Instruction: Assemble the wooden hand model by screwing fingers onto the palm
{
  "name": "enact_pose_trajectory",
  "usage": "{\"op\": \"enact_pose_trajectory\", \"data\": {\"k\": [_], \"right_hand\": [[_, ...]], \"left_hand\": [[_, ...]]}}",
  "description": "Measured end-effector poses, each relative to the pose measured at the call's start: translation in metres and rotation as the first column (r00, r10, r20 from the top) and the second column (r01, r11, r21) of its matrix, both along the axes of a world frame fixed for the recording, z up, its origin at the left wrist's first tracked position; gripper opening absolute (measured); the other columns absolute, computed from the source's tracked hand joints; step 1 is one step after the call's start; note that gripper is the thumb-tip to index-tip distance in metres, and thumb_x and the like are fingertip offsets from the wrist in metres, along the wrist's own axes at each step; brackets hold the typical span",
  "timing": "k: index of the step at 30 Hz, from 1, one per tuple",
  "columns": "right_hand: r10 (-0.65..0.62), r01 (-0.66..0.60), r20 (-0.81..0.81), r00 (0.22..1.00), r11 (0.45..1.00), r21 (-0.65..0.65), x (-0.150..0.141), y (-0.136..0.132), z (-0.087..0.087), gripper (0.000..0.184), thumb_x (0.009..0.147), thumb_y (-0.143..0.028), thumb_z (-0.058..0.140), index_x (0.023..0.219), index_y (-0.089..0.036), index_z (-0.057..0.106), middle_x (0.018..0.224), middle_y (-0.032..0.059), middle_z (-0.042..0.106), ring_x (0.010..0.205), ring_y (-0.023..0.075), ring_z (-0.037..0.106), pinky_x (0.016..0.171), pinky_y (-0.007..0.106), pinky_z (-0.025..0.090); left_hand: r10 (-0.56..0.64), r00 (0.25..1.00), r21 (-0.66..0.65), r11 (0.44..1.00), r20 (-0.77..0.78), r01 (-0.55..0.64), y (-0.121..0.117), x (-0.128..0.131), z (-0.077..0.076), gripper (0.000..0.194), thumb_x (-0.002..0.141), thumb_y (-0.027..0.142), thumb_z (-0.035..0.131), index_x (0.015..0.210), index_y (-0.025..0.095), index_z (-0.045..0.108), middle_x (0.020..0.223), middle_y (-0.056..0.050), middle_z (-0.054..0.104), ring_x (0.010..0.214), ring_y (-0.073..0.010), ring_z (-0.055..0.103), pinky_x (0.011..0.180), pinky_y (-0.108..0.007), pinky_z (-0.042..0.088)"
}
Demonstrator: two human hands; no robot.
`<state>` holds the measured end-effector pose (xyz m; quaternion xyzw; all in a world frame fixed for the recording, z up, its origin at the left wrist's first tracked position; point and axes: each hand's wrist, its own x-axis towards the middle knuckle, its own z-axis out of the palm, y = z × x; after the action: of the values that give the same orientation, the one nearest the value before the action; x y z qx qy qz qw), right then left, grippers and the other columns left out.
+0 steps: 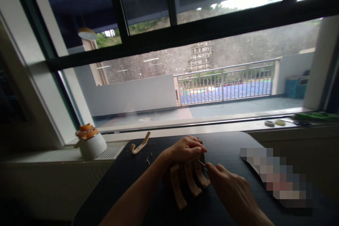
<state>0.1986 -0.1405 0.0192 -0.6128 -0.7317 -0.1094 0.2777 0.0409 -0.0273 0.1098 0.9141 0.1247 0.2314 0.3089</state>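
Observation:
My left hand is closed over the far end of a dark wooden piece that bears several curved pale wooden hooks, and it hides most of that end. Three hooks show: a left hook, a middle hook and a right hook. In my right hand is a thin metal screwdriver, its tip against the right hook near my left fingers; the handle is hidden. A loose wooden hook lies at the table's far left, with several small screws close by.
The dark table stands against a window sill. A white pot with an orange top sits at left. Tape rolls and dark scissors lie on the right sill. A blurred flat item is at the table's right.

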Motion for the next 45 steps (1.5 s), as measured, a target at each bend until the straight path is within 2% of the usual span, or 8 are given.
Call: {"op": "enact_pose_trajectory", "data": {"k": [5,12,16,22,29,34,40,45], "right_hand": [[0.081,-0.117,0.146,0.986,0.961,0.252,-0.005,-0.004,-0.01,0.043,0.077,0.002,0.035,0.113,-0.015,0.051,0.08,0.0035,0.061,0.05,0.013,0.06,0.043,0.024,0.035],[0.165,-0.206,0.157,0.974,0.931,0.303,-0.005,-0.003,-0.013,0.034,0.079,0.001,0.035,0.1,-0.017,0.055,0.074,0.0024,0.061,0.053,0.0152,0.059,0.046,0.026,0.04],[0.152,-0.132,-0.096,0.984,0.973,0.187,-0.004,-0.001,-0.011,0.027,0.087,-0.013,0.037,0.101,-0.02,0.06,0.084,0.0045,0.068,0.06,0.0162,0.065,0.05,0.026,0.045],[0.081,-0.126,-0.499,0.863,0.99,-0.058,0.008,0.009,-0.009,0.027,0.087,-0.034,0.047,0.099,-0.022,0.068,0.091,0.0048,0.074,0.085,0.0208,0.069,0.071,0.026,0.052],[0.063,-0.065,0.019,0.998,0.99,0.126,0.008,-0.001,-0.004,0.039,0.086,-0.014,0.036,0.117,-0.022,0.059,0.091,0.0058,0.064,0.05,0.0134,0.061,0.039,0.023,0.04],[0.18,-0.224,0.169,0.969,0.93,0.292,0.002,-0.008,-0.003,0.042,0.082,0.001,0.029,0.11,-0.016,0.054,0.095,0.01,0.06,0.061,0.0125,0.06,0.05,0.022,0.045],[0.195,-0.27,0.228,0.954,0.89,0.367,0.0,-0.008,-0.001,0.024,0.09,-0.006,0.036,0.098,-0.018,0.055,0.074,0.0022,0.056,0.058,0.0142,0.056,0.051,0.026,0.039],[0.229,-0.236,0.063,0.971,0.904,0.357,-0.001,-0.004,-0.004,0.026,0.092,-0.012,0.034,0.099,-0.019,0.058,0.076,0.002,0.057,0.056,0.0121,0.056,0.05,0.025,0.038]], "left_hand": [[0.006,1.0,-0.01,1.0,0.001,-0.006,0.001,0.0,-0.002,0.042,0.089,0.045,0.049,0.093,0.011,0.074,0.095,-0.011,0.07,0.102,-0.0237,0.059,0.098,-0.033,0.041],[0.014,1.0,-0.013,1.0,0.005,-0.014,0.004,-0.001,-0.004,0.041,0.088,0.045,0.051,0.094,0.012,0.074,0.095,-0.011,0.071,0.106,-0.0239,0.058,0.099,-0.034,0.04],[0.011,1.0,-0.024,1.0,0.0,-0.011,0.002,0.0,-0.002,0.039,0.088,0.043,0.051,0.094,0.011,0.074,0.095,-0.011,0.071,0.101,-0.0226,0.06,0.097,-0.033,0.041],[0.01,1.0,-0.016,1.0,-0.01,-0.01,0.005,-0.001,-0.004,0.037,0.088,0.041,0.051,0.095,0.013,0.074,0.095,-0.01,0.07,0.102,-0.0227,0.06,0.096,-0.033,0.042],[0.033,0.999,-0.024,0.999,0.001,-0.033,0.004,-0.002,-0.006,0.04,0.088,0.044,0.051,0.095,0.012,0.074,0.096,-0.011,0.07,0.104,-0.0238,0.059,0.098,-0.034,0.041],[0.006,1.0,-0.017,1.0,0.015,-0.005,0.006,-0.002,-0.006,0.041,0.088,0.045,0.05,0.095,0.011,0.073,0.094,-0.012,0.071,0.106,-0.0249,0.058,0.099,-0.035,0.04],[0.029,0.999,-0.023,0.999,-0.022,-0.03,0.008,-0.004,-0.006,0.037,0.089,0.041,0.051,0.098,0.013,0.073,0.097,-0.01,0.07,0.105,-0.023,0.058,0.098,-0.034,0.041],[0.006,1.0,-0.025,1.0,-0.016,-0.006,0.006,-0.003,-0.004,0.038,0.088,0.042,0.052,0.096,0.012,0.073,0.094,-0.011,0.07,0.103,-0.0237,0.059,0.097,-0.035,0.042]]}}
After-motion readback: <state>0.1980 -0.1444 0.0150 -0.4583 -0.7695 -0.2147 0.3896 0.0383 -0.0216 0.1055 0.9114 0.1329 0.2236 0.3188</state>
